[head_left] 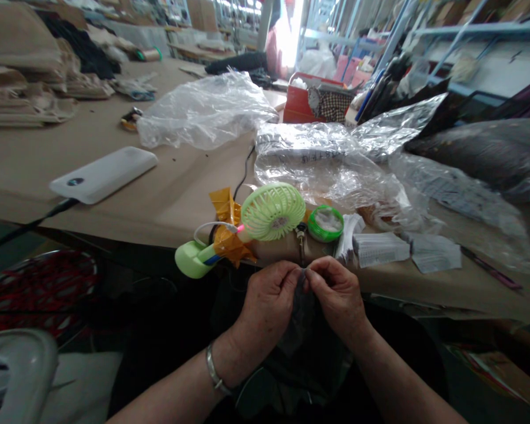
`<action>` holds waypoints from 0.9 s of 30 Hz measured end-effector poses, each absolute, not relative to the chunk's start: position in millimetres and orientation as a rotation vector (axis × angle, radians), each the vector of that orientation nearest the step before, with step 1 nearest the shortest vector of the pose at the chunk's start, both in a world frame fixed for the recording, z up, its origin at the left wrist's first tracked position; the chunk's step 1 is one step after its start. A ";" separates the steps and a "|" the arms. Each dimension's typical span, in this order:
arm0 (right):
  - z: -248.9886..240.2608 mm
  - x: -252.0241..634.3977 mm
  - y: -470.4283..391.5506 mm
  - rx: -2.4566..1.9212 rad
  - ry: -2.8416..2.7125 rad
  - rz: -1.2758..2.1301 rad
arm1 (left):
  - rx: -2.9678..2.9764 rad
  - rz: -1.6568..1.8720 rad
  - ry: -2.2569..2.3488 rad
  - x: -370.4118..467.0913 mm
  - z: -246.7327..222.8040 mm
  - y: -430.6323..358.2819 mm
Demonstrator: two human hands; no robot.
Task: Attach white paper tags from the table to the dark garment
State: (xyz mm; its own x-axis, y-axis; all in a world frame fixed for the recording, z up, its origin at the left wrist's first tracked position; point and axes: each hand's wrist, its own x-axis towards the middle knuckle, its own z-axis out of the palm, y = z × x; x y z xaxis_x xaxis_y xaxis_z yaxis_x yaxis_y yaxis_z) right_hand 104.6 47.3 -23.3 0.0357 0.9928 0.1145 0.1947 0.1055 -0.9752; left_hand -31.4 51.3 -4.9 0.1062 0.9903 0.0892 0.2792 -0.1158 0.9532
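My left hand (pixel 271 294) and my right hand (pixel 335 291) meet just in front of the table edge, both closed in a pinch. Between their fingertips is the top of a thin, dark, see-through piece (pixel 298 321) that hangs down over my lap. A small metal fitting (pixel 301 235) on the table edge stands right beyond my fingertips. Left of it, a green fan (pixel 272 213) is fixed with orange tape (pixel 229 235). Right of the fitting sits a round green container (pixel 325 224) with whitish content.
Stacks of white labels (pixel 380 248) and dark tweezers (pixel 492 268) lie along the right edge. Clear plastic bags (pixel 207 112) and a red box (pixel 298 106) are farther back. A white power bank (pixel 106 174) lies left, its cable hanging over the edge.
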 end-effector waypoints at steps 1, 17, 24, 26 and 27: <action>-23.1 104.6 47.6 -1.289 -1.366 0.991 | 1.541 1.066 1.295 -31.6 -5.2 51.2; -20.7 105.3 41.8 -1.249 -1.335 1.045 | 1.448 1.002 1.288 -29.4 1.8 44.7; -19.5 137.7 10.6 -1.333 -1.569 0.785 | 1.467 0.927 1.365 -35.9 -19.4 39.0; -15.4 155.4 7.1 -1.364 -1.700 0.517 | 1.481 0.926 1.397 -38.0 -32.1 37.8; -13.1 164.1 7.9 -1.375 -1.739 0.374 | 1.483 0.921 1.422 -38.3 -38.3 36.7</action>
State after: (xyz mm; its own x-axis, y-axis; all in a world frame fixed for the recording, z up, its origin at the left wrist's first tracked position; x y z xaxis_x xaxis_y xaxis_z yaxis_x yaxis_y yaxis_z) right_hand 164.1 7.9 -13.1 -0.0183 0.8992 0.4372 0.6403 0.3464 -0.6856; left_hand -38.3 36.7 -38.3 0.0778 0.9956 -0.0523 0.3596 0.0209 0.9329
